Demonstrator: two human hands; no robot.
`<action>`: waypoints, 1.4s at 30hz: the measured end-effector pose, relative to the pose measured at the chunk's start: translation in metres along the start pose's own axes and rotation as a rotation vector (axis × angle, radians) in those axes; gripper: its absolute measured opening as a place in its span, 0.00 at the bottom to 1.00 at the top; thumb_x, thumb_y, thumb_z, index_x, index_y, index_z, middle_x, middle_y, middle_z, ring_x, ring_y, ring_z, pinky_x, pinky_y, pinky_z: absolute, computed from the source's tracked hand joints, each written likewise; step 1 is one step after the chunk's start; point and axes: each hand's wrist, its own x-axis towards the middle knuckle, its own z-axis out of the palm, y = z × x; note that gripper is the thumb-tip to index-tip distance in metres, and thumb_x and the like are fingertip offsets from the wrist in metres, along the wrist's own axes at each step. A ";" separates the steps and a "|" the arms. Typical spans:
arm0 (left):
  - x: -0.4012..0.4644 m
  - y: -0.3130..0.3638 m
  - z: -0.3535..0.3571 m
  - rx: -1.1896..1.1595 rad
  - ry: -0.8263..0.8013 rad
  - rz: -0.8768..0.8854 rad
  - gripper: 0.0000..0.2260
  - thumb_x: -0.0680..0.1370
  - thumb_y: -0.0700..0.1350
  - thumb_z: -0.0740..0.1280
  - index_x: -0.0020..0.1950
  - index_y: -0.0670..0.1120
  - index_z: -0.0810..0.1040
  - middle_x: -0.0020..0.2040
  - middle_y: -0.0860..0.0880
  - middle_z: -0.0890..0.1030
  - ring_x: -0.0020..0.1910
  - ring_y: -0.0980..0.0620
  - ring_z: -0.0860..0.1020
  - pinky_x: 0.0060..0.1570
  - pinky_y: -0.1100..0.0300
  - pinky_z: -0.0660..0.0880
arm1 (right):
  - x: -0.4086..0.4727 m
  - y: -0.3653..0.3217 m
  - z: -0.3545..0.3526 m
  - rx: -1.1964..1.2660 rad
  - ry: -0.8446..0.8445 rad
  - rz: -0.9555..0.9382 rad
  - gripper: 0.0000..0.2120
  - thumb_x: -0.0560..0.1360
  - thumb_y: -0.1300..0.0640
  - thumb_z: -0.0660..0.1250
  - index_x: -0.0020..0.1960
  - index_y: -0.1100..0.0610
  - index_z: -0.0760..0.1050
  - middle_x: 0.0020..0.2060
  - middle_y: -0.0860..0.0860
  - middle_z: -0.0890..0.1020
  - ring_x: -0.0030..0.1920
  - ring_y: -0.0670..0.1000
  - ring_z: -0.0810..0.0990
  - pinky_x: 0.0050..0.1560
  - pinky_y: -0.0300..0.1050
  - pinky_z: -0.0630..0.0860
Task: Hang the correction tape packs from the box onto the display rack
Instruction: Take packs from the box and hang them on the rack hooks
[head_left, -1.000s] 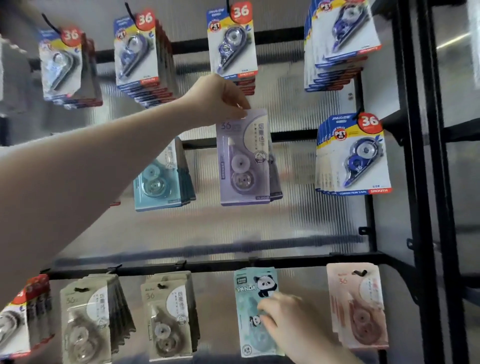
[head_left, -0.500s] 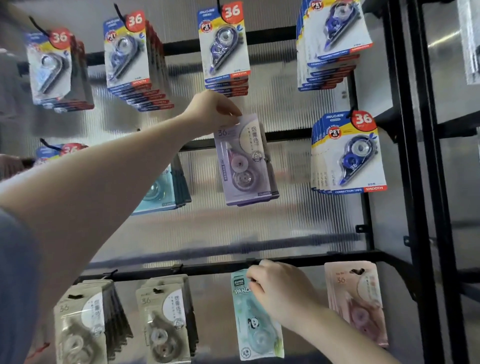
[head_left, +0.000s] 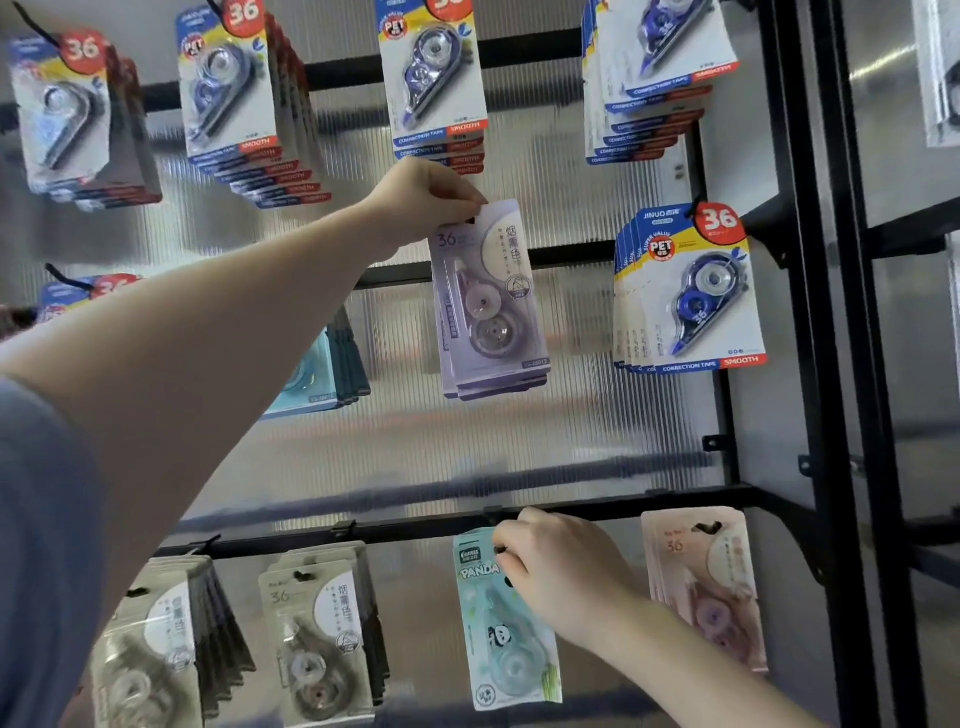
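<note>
Nearest, the right hand (head_left: 563, 574) pinches the top of a green panda pack (head_left: 506, 623) at the lowest black rail (head_left: 649, 506); whether its hole has caught the hook is hidden behind the fingers. Farther up, the left hand (head_left: 423, 200) grips the top of a lilac pack (head_left: 485, 301) at the middle rail. Both are mid-hanging, I'd say; next, each needs seating on its peg before letting go. The box is out of sight.
</note>
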 end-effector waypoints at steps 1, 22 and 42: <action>0.000 -0.001 0.000 -0.023 0.000 -0.012 0.07 0.75 0.39 0.68 0.52 0.45 0.81 0.41 0.55 0.79 0.38 0.62 0.75 0.39 0.74 0.74 | 0.000 0.000 0.001 -0.002 -0.003 0.001 0.12 0.80 0.55 0.53 0.51 0.56 0.75 0.45 0.50 0.77 0.46 0.52 0.76 0.40 0.45 0.68; -0.041 -0.041 0.006 0.389 0.257 0.232 0.15 0.75 0.43 0.65 0.62 0.47 0.75 0.60 0.46 0.74 0.60 0.47 0.71 0.56 0.63 0.63 | -0.003 -0.022 0.017 -0.029 -0.028 0.057 0.11 0.80 0.54 0.53 0.53 0.54 0.74 0.48 0.49 0.78 0.48 0.53 0.76 0.44 0.45 0.73; -0.599 -0.286 -0.004 0.251 -0.405 -0.330 0.16 0.73 0.50 0.65 0.59 0.45 0.76 0.56 0.43 0.75 0.56 0.49 0.70 0.57 0.63 0.62 | -0.154 -0.199 0.303 0.167 -0.472 0.172 0.12 0.79 0.55 0.57 0.57 0.52 0.76 0.52 0.53 0.78 0.53 0.58 0.76 0.50 0.51 0.75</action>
